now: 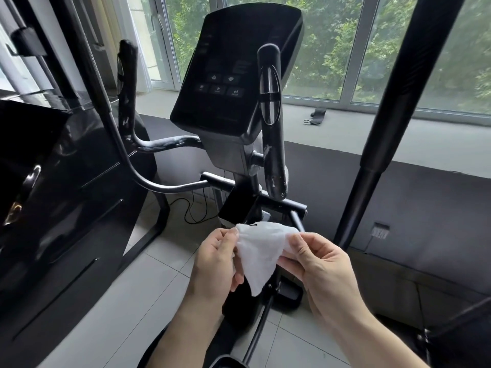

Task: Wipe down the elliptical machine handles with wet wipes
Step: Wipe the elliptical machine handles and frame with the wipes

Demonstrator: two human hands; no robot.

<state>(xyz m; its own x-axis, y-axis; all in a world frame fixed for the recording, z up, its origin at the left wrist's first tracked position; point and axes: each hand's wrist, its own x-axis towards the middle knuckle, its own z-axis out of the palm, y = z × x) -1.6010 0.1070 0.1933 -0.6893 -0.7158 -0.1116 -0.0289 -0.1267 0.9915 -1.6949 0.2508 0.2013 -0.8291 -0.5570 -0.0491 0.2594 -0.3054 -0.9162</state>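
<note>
A white wet wipe [259, 254] hangs between my two hands, low in the middle of the view. My left hand [215, 264] pinches its left edge and my right hand [316, 264] pinches its right edge, so the sheet is stretched between them. Above them stands the elliptical with its dark console [228, 75]. The right fixed handle [271, 120], black with a silver sensor plate and worn patches, rises beside the console. The left fixed handle [127, 83] stands further left. A long moving handlebar [409, 102] crosses the right side, another [106, 107] curves on the left.
A glossy black machine body [53, 181] fills the left side. Windows with green trees lie behind, above a grey sill [372, 134] with a small black strap [316, 116] on it. A black cable [191, 208] lies on the tiled floor. A wall socket [380, 231] sits at right.
</note>
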